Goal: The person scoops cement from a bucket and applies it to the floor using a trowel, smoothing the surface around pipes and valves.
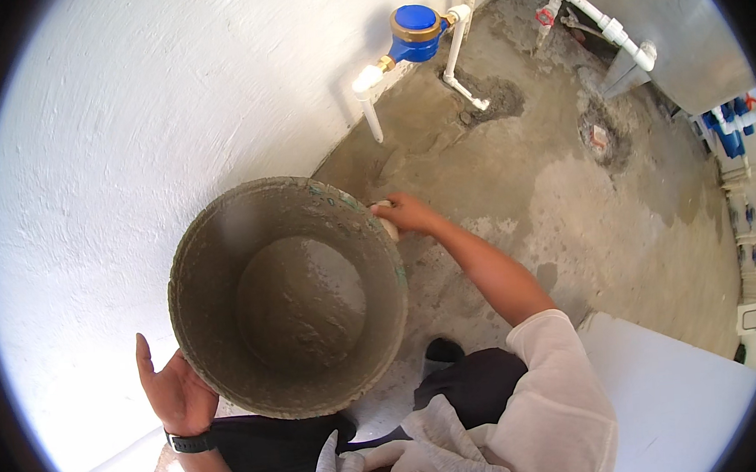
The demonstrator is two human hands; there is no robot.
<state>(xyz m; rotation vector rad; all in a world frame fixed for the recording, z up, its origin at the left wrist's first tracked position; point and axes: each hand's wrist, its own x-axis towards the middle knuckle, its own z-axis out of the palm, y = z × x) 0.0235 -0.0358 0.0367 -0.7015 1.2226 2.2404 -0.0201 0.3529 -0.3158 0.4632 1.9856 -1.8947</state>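
Observation:
A large round bucket (224,235), its inside and rim coated with grey-brown mortar, takes up the middle left of the view. Wet mortar (304,300) covers its bottom. Beside its lower left wall is my left hand (184,393), palm turned up and thumb stretched out. The bucket hides the fingertips of that hand. At the upper right rim, my right hand (407,213) has its fingers closed round a small pale piece; most of it is hidden, and I cannot tell whether it belongs to the bucket.
A rough white wall (118,164) stands along the left. A blue water meter (416,33) on white pipes sticks out from it. The concrete floor (566,226) has damp patches. A red-handled valve (544,16) and pipes stand at the far right; a white board (668,383) lies nearer.

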